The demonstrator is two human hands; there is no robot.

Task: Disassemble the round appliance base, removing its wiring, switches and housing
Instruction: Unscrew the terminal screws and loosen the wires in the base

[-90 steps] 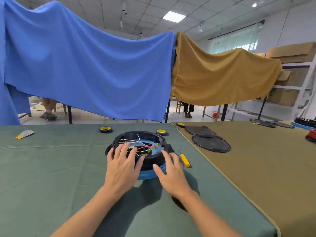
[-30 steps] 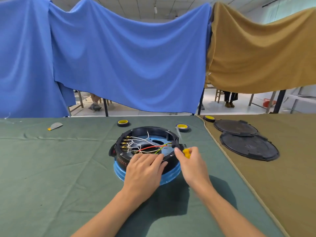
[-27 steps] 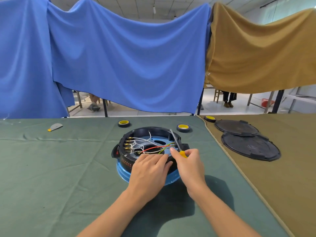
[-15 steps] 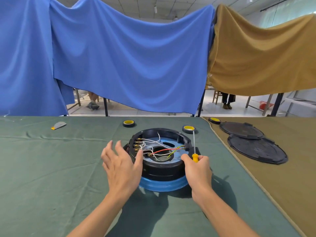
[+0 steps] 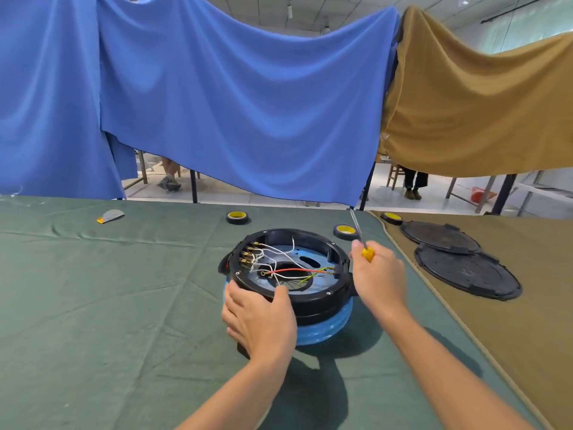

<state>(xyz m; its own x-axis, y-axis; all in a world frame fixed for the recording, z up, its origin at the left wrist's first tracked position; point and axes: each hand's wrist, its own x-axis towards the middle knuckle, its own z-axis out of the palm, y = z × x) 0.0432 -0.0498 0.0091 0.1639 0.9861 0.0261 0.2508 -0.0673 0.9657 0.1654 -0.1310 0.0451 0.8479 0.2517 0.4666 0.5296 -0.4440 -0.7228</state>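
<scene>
Round appliance base: opened, wiring unremoved; my left hand grips its 7 o'clock rim, right hand clutches screwdriver at 3 o'clock.

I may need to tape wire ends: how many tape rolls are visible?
3: left roll behind the base on the green cloth, middle roll near its right edge, right roll on the brown cloth. Others may be hidden.

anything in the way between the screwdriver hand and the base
Nothing visible. The right hand, gripping the screwdriver tip-up, is beside the right rim of the base; the left hand holds the near rim.
</scene>
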